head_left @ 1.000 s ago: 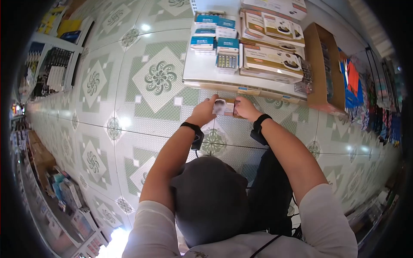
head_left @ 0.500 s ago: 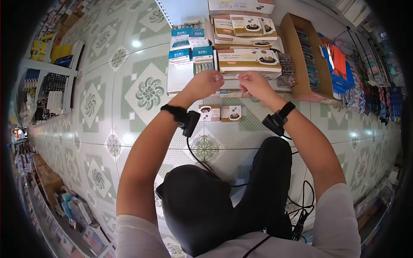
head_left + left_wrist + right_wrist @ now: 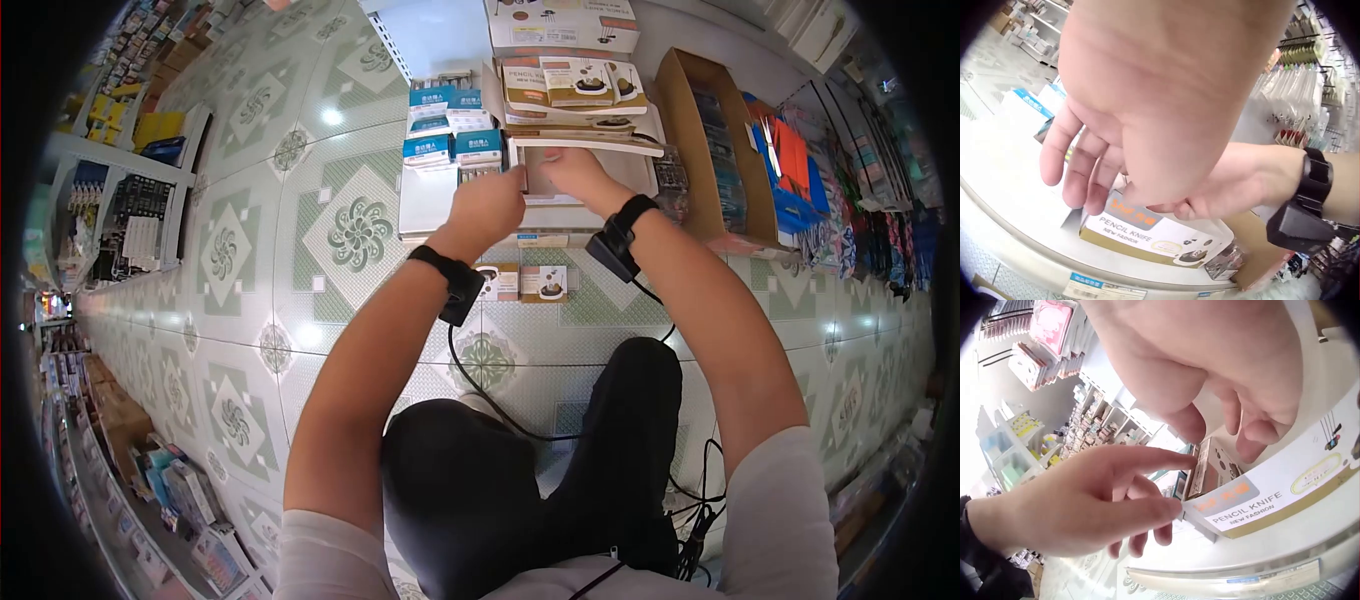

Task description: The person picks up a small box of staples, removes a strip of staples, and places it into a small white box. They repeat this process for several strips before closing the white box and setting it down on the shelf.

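Note:
An opened pencil knife display box (image 3: 640, 172) stands on the white shelf, its printed front reading "PENCIL KNIFE" in both wrist views. My left hand (image 3: 488, 208) is at its left end, thumb and straight index finger (image 3: 1160, 459) pinching the corner of the wall. My right hand (image 3: 582, 178) reaches down inside, fingers loosely bent and holding nothing visible. A small printed box (image 3: 1217, 464) sits inside at the left end, just below the right fingertips. Two more small boxes, a left one (image 3: 500, 282) and a right one (image 3: 543, 284), lie on the floor before the shelf.
Blue-and-white boxes (image 3: 428, 150) stand left of the display box. Another pencil knife box (image 3: 580, 85) is behind it. On the right are clear packs (image 3: 672, 175) and a long cardboard carton (image 3: 725, 165). A cable (image 3: 490, 400) hangs from my left wrist.
A second ago my hands held small boxes low by the floor. Those now lie on the floor, both hands have moved up to the shelf, and the display box's lid has been opened.

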`<state>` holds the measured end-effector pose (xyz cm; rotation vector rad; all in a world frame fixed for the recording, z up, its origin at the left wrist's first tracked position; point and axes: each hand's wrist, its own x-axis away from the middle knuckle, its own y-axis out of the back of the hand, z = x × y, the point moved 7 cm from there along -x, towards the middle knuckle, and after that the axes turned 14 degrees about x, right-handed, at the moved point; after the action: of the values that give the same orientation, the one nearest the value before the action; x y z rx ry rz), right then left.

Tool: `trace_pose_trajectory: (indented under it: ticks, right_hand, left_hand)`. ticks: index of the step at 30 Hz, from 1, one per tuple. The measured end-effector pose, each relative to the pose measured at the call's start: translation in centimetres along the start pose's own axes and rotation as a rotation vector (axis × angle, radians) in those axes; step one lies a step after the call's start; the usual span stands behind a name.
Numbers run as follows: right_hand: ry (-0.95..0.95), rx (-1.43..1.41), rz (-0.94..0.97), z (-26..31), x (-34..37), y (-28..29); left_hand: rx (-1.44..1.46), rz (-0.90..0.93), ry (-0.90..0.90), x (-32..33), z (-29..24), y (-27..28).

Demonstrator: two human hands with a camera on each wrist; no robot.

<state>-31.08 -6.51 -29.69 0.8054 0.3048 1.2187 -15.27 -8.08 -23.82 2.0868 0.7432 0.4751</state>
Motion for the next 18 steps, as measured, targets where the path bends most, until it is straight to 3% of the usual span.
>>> trace_pose_trajectory:
  ticks: [5,7,11,13,17,18]
  right_hand:
    - [0.011,0.015,0.112,1.6,-1.0,-0.1]
    - [0.047,-0.163,0.228,3.1,-0.1,-0.5]
    - [-0.055,-0.158,0.253,2.6,-0.7,-2.3]
    - [0.083,-0.085,0.224,3.1,-0.9,-2.4]
    - [0.156,-0.026,0.21,1.5,-3.2,-4.1]
    - [0.05,-0.02,0.247,0.9,-3.6,-4.3]
  left_hand:
    - [-0.106,0.008,0.053,-0.2,0.3,-1.0]
    - [-0.133,0.006,0.056,-0.3,0.0,-0.8]
    - [-0.127,-0.068,0.041,-0.3,0.2,0.0]
    - [-0.09,-0.087,0.033,-0.3,0.3,0.1]
    - [-0.083,-0.115,0.01,0.1,0.2,0.9]
    - [-0.11,-0.102,0.0,0.1,0.4,0.7]
